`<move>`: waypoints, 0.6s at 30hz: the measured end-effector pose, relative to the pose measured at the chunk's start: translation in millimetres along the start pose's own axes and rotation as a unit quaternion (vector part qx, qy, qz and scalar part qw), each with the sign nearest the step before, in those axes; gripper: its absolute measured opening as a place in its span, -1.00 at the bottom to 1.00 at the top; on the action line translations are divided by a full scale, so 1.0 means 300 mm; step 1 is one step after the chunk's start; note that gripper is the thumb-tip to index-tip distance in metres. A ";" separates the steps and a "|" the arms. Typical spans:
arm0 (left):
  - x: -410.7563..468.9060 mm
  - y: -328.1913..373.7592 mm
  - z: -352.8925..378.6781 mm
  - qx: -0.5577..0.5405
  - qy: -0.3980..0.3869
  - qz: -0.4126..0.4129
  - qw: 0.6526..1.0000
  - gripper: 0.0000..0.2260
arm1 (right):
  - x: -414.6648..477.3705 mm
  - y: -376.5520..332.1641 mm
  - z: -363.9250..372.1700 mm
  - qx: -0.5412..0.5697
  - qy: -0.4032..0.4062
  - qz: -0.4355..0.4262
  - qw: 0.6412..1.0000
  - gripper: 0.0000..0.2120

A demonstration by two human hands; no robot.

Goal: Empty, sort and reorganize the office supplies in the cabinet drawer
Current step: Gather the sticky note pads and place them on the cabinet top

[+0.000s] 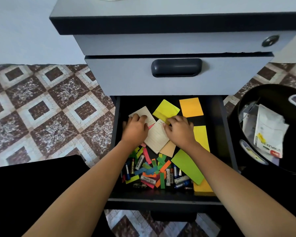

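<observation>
The open bottom drawer of a grey cabinet holds mixed supplies. My left hand grips a beige card at the back left. My right hand has its fingers curled on the edge of a yellow-green sticky pad, over a second beige card. An orange sticky pad lies at the back right, a yellow pad along the right wall, and a green sheet in front of it. Several batteries and coloured paper flags are jumbled at the drawer's front.
A black bin with crumpled paper and a stapler packet stands on the floor to the right. The shut middle drawer with its dark handle overhangs the open one. Patterned floor tiles lie to the left.
</observation>
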State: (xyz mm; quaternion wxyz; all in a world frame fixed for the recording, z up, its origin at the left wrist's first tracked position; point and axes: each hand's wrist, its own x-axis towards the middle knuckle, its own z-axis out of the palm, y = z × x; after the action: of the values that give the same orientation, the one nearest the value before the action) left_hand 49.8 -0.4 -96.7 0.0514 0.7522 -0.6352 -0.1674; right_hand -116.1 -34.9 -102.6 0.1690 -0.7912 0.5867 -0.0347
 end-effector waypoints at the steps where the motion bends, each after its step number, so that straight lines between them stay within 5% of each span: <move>1: 0.006 0.000 -0.005 -0.004 0.003 -0.003 1.000 -0.63 | 0.015 0.003 -0.014 0.008 0.008 0.010 1.000 -0.63; 5: 0.043 -0.009 -0.033 -0.048 -0.007 -0.019 0.999 -0.54 | 0.089 0.024 -0.066 0.029 0.025 0.053 0.998 -0.57; 11: 0.074 -0.002 -0.056 -0.031 -0.104 -0.053 0.993 -0.41 | 0.149 0.013 -0.066 -0.026 -0.062 0.065 0.996 -0.31; 18: 0.081 0.016 -0.122 -0.085 -0.085 -0.068 0.990 -0.51 | 0.180 0.010 -0.064 0.067 -0.028 0.119 0.990 -0.49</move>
State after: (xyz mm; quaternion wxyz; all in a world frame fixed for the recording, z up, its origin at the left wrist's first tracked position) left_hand 60.2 -29.9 -65.6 0.0490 0.7694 -0.5683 -0.2873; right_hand -106.9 -90.7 -93.3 0.2404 -0.7035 0.6681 -0.0315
